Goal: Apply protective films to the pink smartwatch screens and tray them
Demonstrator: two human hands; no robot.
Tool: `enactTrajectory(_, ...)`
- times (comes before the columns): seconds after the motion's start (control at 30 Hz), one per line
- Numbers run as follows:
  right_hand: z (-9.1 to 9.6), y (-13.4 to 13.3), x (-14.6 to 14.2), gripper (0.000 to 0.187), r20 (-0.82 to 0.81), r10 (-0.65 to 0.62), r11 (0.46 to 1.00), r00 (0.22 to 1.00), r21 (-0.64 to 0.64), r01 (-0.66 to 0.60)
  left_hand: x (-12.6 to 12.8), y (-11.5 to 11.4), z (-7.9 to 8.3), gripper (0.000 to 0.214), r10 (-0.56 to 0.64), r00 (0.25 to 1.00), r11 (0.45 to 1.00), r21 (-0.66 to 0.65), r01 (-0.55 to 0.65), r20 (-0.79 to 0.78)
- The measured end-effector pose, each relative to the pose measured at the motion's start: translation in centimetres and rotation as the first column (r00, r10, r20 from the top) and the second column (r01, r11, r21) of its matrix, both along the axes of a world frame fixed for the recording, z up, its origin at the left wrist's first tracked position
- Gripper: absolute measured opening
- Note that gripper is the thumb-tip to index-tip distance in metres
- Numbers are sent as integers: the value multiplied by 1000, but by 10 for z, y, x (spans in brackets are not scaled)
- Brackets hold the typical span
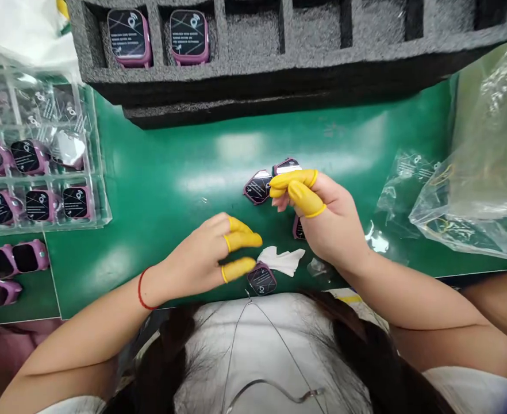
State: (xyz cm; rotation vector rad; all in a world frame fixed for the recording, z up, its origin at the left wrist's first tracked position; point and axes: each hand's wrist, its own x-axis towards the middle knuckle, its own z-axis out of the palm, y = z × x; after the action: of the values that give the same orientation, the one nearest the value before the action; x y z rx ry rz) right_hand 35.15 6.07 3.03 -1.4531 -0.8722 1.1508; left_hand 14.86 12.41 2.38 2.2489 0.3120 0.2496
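Note:
My left hand (pixel 210 253), with yellow finger cots, hovers over the mat, thumb and fingertips apart and nothing between them. Just off those tips lie a crumpled white cloth (pixel 283 260) and a purple-rimmed smartwatch body (pixel 262 280). My right hand (pixel 329 213), also in yellow cots, is pinched closed; whatever its fingertips may hold is hidden. Beside those fingertips sits a dark-screened watch body (pixel 258 187). Another watch body (pixel 287 166) is partly covered by the right fingers, and a third (pixel 299 228) shows only an edge beneath the hand.
A black foam tray (pixel 253 63) along the back holds two watch bodies. At left, a clear blister tray (pixel 100 195) contains several more, with others (pixel 31 256) in front of it. Plastic bags (pixel 486 201) and loose clear film (pixel 408 172) lie at right on the green mat (pixel 162 155).

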Motion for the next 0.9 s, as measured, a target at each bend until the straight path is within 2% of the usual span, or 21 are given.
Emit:
enactTrajectory(0.1, -6, 3, 0, 21, -33, -1, 999, 999, 35, 2, 1, -10, 6, 31, -248, 968, 967, 44, 250, -37)
enactTrajectory(0.17, -9, 5, 0, 21, -43, -2, 999, 999, 47, 4, 2, -17, 4, 40, -355, 931, 930, 69, 361, -78)
enactTrajectory(0.23, -10, 7, 0, 25, -30, -7, 999, 1000, 48, 8, 3, -22, -1, 44, -382, 915, 913, 102, 395, -129)
enactTrajectory(0.37, -10, 10, 0, 26, 4, -19, 998, 1000, 62, 19, 8, -29, -14, 38, -340, 931, 904, 228, 362, -131)
enactTrajectory(0.47, -9, 9, 1, 24, -13, -22, 993, 1000, 113, 23, 11, -30, -18, 43, -233, 966, 923, 288, 256, -112)
enactTrajectory(0.53, -7, 8, 1, 25, -9, -27, 991, 1000, 130, 28, 12, -29, -18, 49, -70, 996, 962, 260, 80, -48)
enactTrajectory(0.6, -5, 6, 1, 29, 16, -38, 992, 999, 118, 36, 10, -27, -16, 53, 143, 988, 967, 207, -151, 51)
enactTrajectory(0.67, -4, 4, 0, 36, 27, -42, 994, 999, 102, 39, 9, -24, -15, 58, 331, 932, 916, 184, -355, 148)
enactTrajectory(0.73, -3, 1, -3, 45, 0, -5, 998, 1000, 69, 5, 8, -22, -15, 63, 437, 872, 857, 194, -478, 220)
enactTrajectory(0.83, -1, -4, -9, 54, -129, 170, 983, 977, -49, -177, 8, -22, -16, 71, 483, 831, 817, 201, -541, 274)
enactTrajectory(0.9, 0, -7, -13, 49, -251, 301, 933, 920, -122, -339, 8, -23, -16, 74, 487, 827, 812, 202, -547, 281)
